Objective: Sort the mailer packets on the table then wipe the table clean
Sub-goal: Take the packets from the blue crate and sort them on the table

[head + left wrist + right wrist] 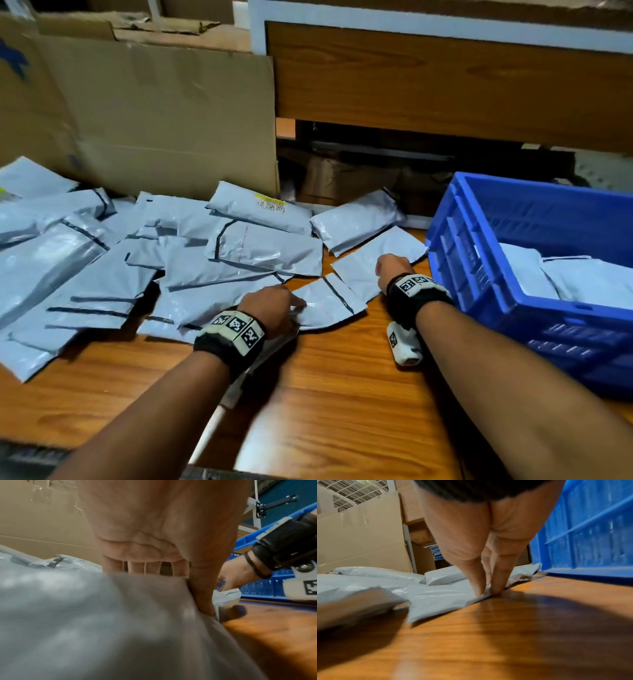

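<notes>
Head view: grey packets (137, 260) cover the table (342, 394); several lie in the blue crate (479, 274).

Left wrist: left hand (154, 536) grips one packet.

Right wrist: right hand (488, 574) pinches a flat packet (440, 599) at its edge; advise lifting cleanly before crating.

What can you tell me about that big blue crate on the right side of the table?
The blue crate looks like moulded plastic, with ribbed, slotted walls and a thick rim. It stands upright and open-topped on the wooden table, at its right side. Inside lie a few grey mailer packets. The right hand works just left of it, not touching it; a packet's corner reaches its wall.
</notes>
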Action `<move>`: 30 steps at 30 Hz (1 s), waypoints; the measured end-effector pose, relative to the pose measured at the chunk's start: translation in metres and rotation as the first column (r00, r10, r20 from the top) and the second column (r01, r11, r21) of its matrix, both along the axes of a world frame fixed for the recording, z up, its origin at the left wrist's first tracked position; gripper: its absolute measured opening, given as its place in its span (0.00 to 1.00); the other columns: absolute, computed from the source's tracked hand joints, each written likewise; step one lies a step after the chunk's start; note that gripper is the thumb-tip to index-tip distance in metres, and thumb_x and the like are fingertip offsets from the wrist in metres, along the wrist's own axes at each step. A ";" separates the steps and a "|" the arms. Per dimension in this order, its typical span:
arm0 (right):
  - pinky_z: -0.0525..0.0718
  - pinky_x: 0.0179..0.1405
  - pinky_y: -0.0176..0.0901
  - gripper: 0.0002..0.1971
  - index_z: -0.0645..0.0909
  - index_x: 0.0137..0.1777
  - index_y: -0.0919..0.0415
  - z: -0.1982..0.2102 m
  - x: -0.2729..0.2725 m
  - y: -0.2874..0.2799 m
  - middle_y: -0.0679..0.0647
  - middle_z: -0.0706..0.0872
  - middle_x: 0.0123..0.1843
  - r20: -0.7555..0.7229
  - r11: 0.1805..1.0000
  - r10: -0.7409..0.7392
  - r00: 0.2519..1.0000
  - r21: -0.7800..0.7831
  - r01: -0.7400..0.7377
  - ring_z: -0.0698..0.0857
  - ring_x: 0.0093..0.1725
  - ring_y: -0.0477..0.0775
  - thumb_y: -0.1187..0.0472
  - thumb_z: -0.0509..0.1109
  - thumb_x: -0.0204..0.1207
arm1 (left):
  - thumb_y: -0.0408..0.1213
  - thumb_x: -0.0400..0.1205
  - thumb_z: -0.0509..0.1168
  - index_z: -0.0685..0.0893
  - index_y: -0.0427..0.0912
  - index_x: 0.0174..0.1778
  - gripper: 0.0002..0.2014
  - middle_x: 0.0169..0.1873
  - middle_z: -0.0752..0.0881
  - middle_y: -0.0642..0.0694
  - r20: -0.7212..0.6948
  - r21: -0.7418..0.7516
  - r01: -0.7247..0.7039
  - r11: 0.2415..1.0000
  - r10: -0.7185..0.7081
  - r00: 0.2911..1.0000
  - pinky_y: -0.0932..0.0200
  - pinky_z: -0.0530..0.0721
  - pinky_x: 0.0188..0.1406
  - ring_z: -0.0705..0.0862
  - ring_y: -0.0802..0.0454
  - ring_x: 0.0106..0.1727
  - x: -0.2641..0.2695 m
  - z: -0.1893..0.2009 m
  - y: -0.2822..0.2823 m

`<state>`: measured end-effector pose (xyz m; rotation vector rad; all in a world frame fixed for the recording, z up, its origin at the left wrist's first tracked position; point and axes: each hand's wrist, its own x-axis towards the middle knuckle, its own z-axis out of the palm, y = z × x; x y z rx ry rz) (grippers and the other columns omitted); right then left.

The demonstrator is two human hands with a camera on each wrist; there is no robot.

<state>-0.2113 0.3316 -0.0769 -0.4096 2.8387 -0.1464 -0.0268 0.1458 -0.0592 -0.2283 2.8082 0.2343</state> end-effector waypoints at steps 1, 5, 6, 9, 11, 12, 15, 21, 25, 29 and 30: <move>0.83 0.58 0.50 0.14 0.82 0.60 0.63 0.003 0.000 0.004 0.65 0.82 0.63 0.030 1.000 0.025 0.999 0.009 -0.025 0.83 0.60 0.66 0.72 0.63 0.78 | 0.47 0.76 0.66 0.81 0.62 0.58 0.15 0.61 0.80 0.51 -0.002 -0.008 -0.016 1.000 0.016 1.000 0.53 0.79 0.54 0.80 0.46 0.65 0.000 0.001 -0.003; 0.81 0.49 0.44 0.11 0.84 0.55 0.57 0.019 0.005 0.015 0.57 0.86 0.57 0.139 0.973 0.167 0.976 0.136 -0.186 0.84 0.55 0.58 0.57 0.75 0.74 | 0.52 0.73 0.70 0.81 0.65 0.61 0.19 0.65 0.80 0.51 0.045 -0.058 -0.053 0.997 0.056 0.997 0.51 0.79 0.56 0.80 0.47 0.65 0.003 0.001 -0.010; 0.79 0.46 0.43 0.16 0.84 0.54 0.58 0.023 0.007 0.017 0.56 0.86 0.54 0.153 0.966 0.187 0.970 0.150 -0.210 0.83 0.52 0.57 0.47 0.74 0.75 | 0.53 0.73 0.71 0.80 0.66 0.64 0.22 0.66 0.79 0.51 0.059 -0.069 -0.049 0.996 0.053 0.997 0.52 0.78 0.57 0.80 0.47 0.66 0.004 0.000 -0.010; 0.75 0.50 0.44 0.26 0.79 0.63 0.59 0.024 0.010 0.017 0.58 0.83 0.60 0.131 0.970 0.207 0.969 0.100 -0.221 0.81 0.57 0.59 0.37 0.63 0.79 | 0.55 0.72 0.72 0.80 0.65 0.63 0.23 0.66 0.80 0.51 0.075 -0.086 -0.044 0.995 0.050 0.996 0.54 0.78 0.54 0.81 0.47 0.64 0.007 -0.001 -0.012; 0.77 0.61 0.50 0.30 0.70 0.75 0.51 0.014 0.013 0.012 0.61 0.74 0.71 0.141 0.972 0.208 0.968 0.082 -0.220 0.78 0.66 0.64 0.37 0.65 0.77 | 0.54 0.72 0.72 0.80 0.64 0.59 0.19 0.64 0.80 0.51 0.073 -0.076 -0.045 0.996 0.051 0.996 0.53 0.79 0.53 0.82 0.46 0.62 0.009 -0.002 -0.013; 0.77 0.65 0.54 0.35 0.63 0.79 0.46 0.008 0.016 0.009 0.62 0.68 0.75 0.158 0.964 0.218 0.963 0.118 -0.238 0.76 0.69 0.67 0.37 0.68 0.75 | 0.53 0.72 0.72 0.81 0.63 0.56 0.16 0.62 0.80 0.50 0.066 -0.064 -0.044 0.997 0.048 0.997 0.51 0.80 0.53 0.82 0.46 0.61 0.011 -0.003 -0.012; 0.77 0.68 0.55 0.38 0.61 0.81 0.42 0.003 0.021 0.000 0.62 0.63 0.77 0.181 0.946 0.246 0.952 0.170 -0.277 0.77 0.68 0.68 0.43 0.73 0.74 | 0.49 0.72 0.69 0.75 0.60 0.38 0.08 0.55 0.80 0.48 0.039 -0.053 -0.058 0.997 0.060 0.997 0.50 0.80 0.49 0.83 0.44 0.55 0.015 -0.002 -0.010; 0.77 0.52 0.42 0.15 0.80 0.66 0.52 0.016 0.020 0.008 0.60 0.78 0.66 0.136 0.910 0.346 0.928 0.192 -0.367 0.80 0.63 0.61 0.61 0.68 0.80 | 0.49 0.73 0.67 0.76 0.56 0.34 0.07 0.48 0.81 0.48 -0.050 -0.017 -0.103 0.995 0.102 0.994 0.53 0.80 0.47 0.83 0.44 0.52 0.020 -0.003 -0.007; 0.80 0.40 0.41 0.19 0.84 0.57 0.51 0.028 0.019 0.023 0.51 0.82 0.54 0.270 0.872 0.340 0.901 0.269 -0.410 0.83 0.51 0.55 0.72 0.71 0.70 | 0.57 0.74 0.68 0.82 0.59 0.51 0.13 0.57 0.81 0.47 -0.035 -0.014 -0.120 0.993 0.119 0.992 0.52 0.80 0.51 0.82 0.46 0.58 0.025 -0.007 -0.002; 0.78 0.34 0.37 0.11 0.87 0.50 0.51 0.040 0.017 0.024 0.51 0.86 0.54 0.269 0.906 0.298 0.916 0.224 -0.360 0.83 0.45 0.50 0.65 0.74 0.69 | 0.73 0.67 0.66 0.74 0.65 0.69 0.35 0.68 0.74 0.46 0.087 -0.035 -0.113 0.993 0.115 0.990 0.46 0.76 0.65 0.75 0.44 0.70 0.024 -0.004 0.006; 0.77 0.36 0.37 0.09 0.86 0.53 0.54 0.043 0.017 0.021 0.52 0.86 0.54 0.206 0.927 0.296 0.933 0.173 -0.332 0.83 0.46 0.50 0.60 0.75 0.72 | 0.75 0.66 0.64 0.72 0.66 0.71 0.38 0.70 0.72 0.46 0.082 -0.026 -0.118 0.993 0.120 0.989 0.44 0.75 0.67 0.72 0.42 0.72 0.023 -0.002 0.007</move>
